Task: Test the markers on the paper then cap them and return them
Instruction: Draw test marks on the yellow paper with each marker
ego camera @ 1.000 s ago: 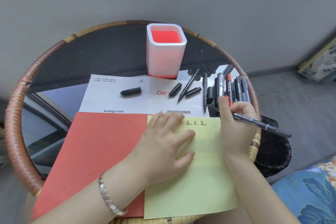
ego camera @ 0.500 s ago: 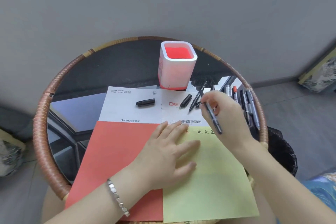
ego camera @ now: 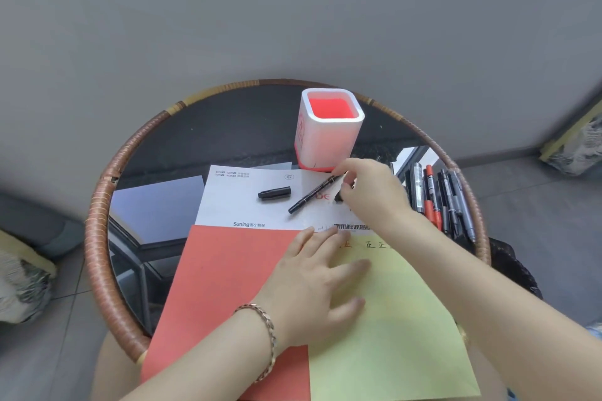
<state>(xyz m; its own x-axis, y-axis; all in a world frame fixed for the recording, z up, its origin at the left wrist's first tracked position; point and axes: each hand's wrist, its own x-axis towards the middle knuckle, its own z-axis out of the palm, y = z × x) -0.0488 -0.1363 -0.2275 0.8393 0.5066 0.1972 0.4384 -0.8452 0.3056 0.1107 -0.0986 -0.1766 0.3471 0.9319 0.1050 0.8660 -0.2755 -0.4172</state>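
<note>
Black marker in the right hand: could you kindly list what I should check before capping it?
1. Grip: right hand pinches the black marker by its far end: ok.
2. Nib bare: cannot tell.
3. Cap within reach: loose cap lies on the white sheet: ok.
4. Paper steadied: left hand flat on the yellow paper: ok.
5. Test done: test marks on it: ok.
6. Return spot: pen holder upright: ok.

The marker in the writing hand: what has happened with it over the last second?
The right hand lifted the black marker off the yellow paper and carried it forward over the white sheet, near the loose caps. It still grips it. The left hand stayed pressed flat where it was.
</note>
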